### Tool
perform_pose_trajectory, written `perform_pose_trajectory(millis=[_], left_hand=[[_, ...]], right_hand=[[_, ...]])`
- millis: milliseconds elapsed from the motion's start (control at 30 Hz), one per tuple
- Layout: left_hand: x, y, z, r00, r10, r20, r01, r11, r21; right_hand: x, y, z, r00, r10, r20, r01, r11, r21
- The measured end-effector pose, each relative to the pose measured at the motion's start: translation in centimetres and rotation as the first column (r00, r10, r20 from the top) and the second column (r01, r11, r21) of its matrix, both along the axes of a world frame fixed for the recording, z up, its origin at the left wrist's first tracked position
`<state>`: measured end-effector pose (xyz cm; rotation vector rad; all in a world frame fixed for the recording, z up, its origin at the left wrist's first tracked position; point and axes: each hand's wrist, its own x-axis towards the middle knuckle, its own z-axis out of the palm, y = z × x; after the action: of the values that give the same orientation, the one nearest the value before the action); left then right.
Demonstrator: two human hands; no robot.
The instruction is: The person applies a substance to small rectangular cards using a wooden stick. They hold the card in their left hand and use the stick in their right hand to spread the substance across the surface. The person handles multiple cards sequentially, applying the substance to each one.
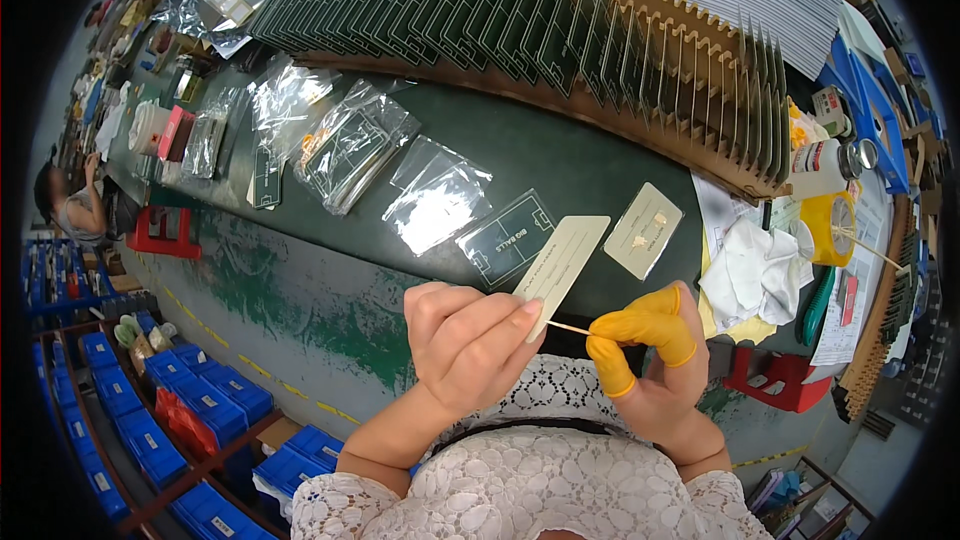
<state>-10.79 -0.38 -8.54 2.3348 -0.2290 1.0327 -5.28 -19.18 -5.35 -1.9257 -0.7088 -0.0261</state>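
My left hand (465, 345) is closed on a cream printed card (568, 262), held tilted above the table's front edge. Yellow finger cots cover some fingers of my right hand (655, 355), which pinches a thin wooden stick (568, 327). The stick's far end reaches the lower part of the card by my left thumb; whether it touches is hard to make out. Beyond the card, another cream card (645, 230) bearing small gold-coloured pieces lies on the table. A dark green card (507, 238) lies flat to its left, beside clear plastic sleeves (438, 198).
Rows of dark green cards (440, 20) stand in a slotted brown rack (680, 145) along the back. At right are a white cloth (752, 275), a yellow tape roll (828, 228) and a clear bottle (818, 168). Bagged cards (350, 152) lie left. A person (85, 205) sits far left.
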Motion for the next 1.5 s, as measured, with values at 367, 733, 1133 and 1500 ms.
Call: perform_pose_trajectory(millis=[367, 733, 1133, 1500], left_hand=[[-0.1, 0.0, 0.0, 1.000, 0.011, -0.012, -0.011, 1.000, -0.005], [0.1, 0.0, -0.6, 1.000, 0.007, 0.024, -0.006, 1.000, -0.022], [0.0, 0.1, -0.9, 0.999, 0.013, 0.053, -0.012, 1.000, -0.013], [0.1, 0.1, -0.9, 0.998, 0.004, 0.059, -0.003, 1.000, -0.019]], right_hand=[[-0.2, 0.2, -0.2, 1.000, -0.002, -0.009, 0.002, 1.000, 0.008], [-0.3, 0.3, -0.3, 1.000, 0.003, 0.010, -0.003, 1.000, 0.019], [-0.2, 0.2, -0.2, 0.997, -0.046, 0.069, 0.047, 0.999, -0.008], [-0.3, 0.1, 0.0, 0.996, -0.003, 0.086, 0.005, 1.000, -0.016]])
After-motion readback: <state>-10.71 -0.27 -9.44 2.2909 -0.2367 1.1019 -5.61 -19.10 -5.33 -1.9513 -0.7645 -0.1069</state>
